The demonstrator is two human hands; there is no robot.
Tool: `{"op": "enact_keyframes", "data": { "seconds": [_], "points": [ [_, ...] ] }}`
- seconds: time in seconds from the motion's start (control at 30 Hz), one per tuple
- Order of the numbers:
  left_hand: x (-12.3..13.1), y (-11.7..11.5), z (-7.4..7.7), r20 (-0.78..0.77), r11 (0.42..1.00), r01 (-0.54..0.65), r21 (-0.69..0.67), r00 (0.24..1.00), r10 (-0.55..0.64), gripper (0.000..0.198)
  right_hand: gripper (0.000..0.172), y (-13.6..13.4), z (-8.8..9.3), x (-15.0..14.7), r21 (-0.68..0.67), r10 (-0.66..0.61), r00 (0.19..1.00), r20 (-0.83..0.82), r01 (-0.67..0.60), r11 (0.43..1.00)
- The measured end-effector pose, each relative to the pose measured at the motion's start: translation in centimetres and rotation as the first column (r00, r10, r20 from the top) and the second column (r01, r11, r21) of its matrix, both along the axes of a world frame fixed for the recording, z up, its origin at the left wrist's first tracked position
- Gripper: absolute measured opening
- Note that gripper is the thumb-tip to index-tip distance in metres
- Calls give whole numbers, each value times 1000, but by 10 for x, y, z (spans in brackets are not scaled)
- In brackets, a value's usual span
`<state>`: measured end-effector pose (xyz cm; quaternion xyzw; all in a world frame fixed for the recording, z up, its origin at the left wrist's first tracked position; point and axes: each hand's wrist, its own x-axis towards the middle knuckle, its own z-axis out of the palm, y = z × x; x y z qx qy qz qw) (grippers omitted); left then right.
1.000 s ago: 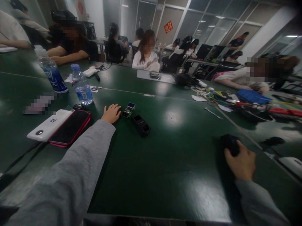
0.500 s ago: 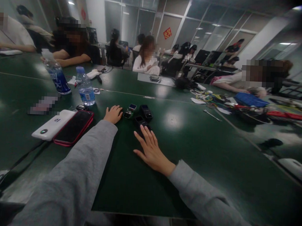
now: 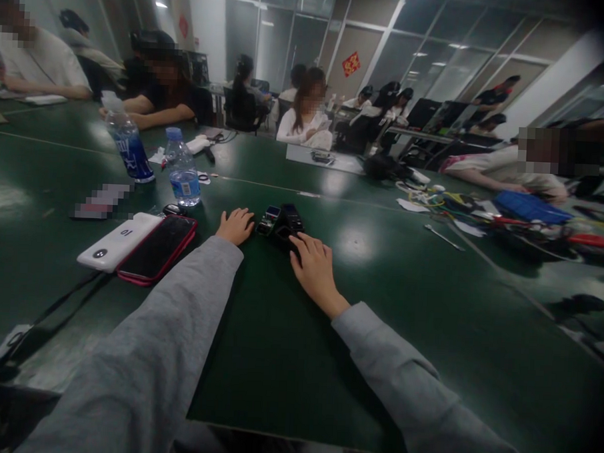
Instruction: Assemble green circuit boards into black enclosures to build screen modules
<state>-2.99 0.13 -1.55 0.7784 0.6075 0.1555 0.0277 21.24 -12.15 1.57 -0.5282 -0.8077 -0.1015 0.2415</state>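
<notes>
My left hand [image 3: 235,226] lies flat on the green table, fingers spread, just left of a small circuit board with a little screen [image 3: 269,220]. Nothing is in it. My right hand [image 3: 314,264] has its fingers bent at the near right edge of a small black device [image 3: 283,233], with the thumb below and the fingertips above that edge. The device looks tilted; its right end is partly hidden by the fingers. Close behind it is a second black device with a screen and keys [image 3: 292,216].
Left of my left arm lie a red-cased phone [image 3: 157,250] and a white power bank [image 3: 116,242]. Behind them stand a water bottle [image 3: 182,178] and a taller blue-labelled bottle [image 3: 128,142]. Tangled cables [image 3: 512,226] and a blue pouch [image 3: 533,206] lie right. Several people sit around.
My right hand has moved forward and its spread fingers have bent in at the nearer black device, which has shifted against the other one. My left hand stays flat. The view has turned slightly left.
</notes>
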Motion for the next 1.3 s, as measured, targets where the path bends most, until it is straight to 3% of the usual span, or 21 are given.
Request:
{"op": "enact_keyframes", "data": {
  "seconds": [0.1, 0.27, 0.4, 0.53, 0.63, 0.73, 0.9, 1.03, 1.13, 1.23, 1.3],
  "points": [
    [0, -1, 1, -1, 1000, 0, -7, 1000, 0, 47, 45, -5, 6, -5, 56, -25, 1000, 9, 24, 998],
    [2, -5, 7, -7, 999, -19, -35, 1000, 19, 47, 51, 6, 4, -53, 59, 207, 968, 141, -217, 974],
    [3, -7, 10, -21, 999, -14, -43, 1000, 13, 46, 50, 25, -6, -82, 16, 189, 979, 80, -191, 981],
    [2, -6, 8, -20, 1000, -21, -18, 1000, 21, 45, 34, 12, -2, -76, -6, 268, 963, 33, -268, 963],
    [2, -4, 6, -11, 1000, -10, -15, 1000, 10, 46, 31, -8, 5, -64, 1, 297, 954, -43, -297, 955],
    [2, -5, 5, -3, 1000, -11, -10, 1000, 11, 46, 40, -19, 7, -58, -18, 322, 941, -99, -326, 945],
    [1, -5, 4, -4, 1000, 0, 1, 1000, 0, 47, 59, -36, 5, -45, -238, 388, 901, -194, -427, 872],
    [0, -1, 1, -3, 1000, 6, -3, 1000, -6, 48, 63, -68, 8, -3, -330, 404, 894, -197, -448, 831],
    [-1, 1, -1, -2, 1000, 10, 1, 1000, -10, 49, 61, -93, 5, 60, -339, 309, 933, -184, -355, 871],
    [-2, -1, -2, -4, 1000, 11, 18, 1000, -11, 49, 60, -109, -8, 156, -316, 61, 985, -159, -110, 942],
    [-1, -2, -2, -7, 999, 15, 33, 1000, -15, 48, 62, -112, -19, 235, -263, -188, 973, -137, 147, 954]
  ]
}}
